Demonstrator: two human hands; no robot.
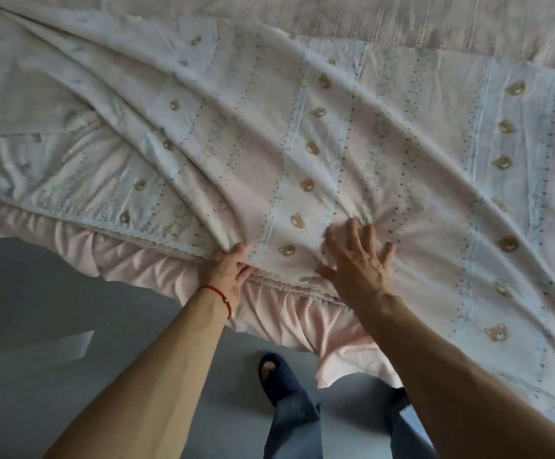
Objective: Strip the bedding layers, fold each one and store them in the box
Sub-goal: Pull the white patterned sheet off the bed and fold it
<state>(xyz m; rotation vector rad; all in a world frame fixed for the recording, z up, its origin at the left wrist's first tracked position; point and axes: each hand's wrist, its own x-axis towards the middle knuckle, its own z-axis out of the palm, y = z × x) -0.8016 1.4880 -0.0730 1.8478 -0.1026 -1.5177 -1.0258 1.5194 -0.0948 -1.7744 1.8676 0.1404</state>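
A pale pink sheet [385,144] with bear prints and dotted stripes lies spread and creased over the bed. My left hand [226,270] grips its near edge at the bed's side, fingers curled over the hem. Just to the right, my right hand [357,260] lies flat on the sheet with fingers spread, pressing the cloth down. Folds fan out from both hands toward the far left and right. No box is in view.
A plain pink ruffled bed skirt [289,316] hangs below the sheet's edge. Another striped pink layer [402,21] covers the far part of the bed. Below are the grey floor [54,293], my legs and a dark slipper [272,376].
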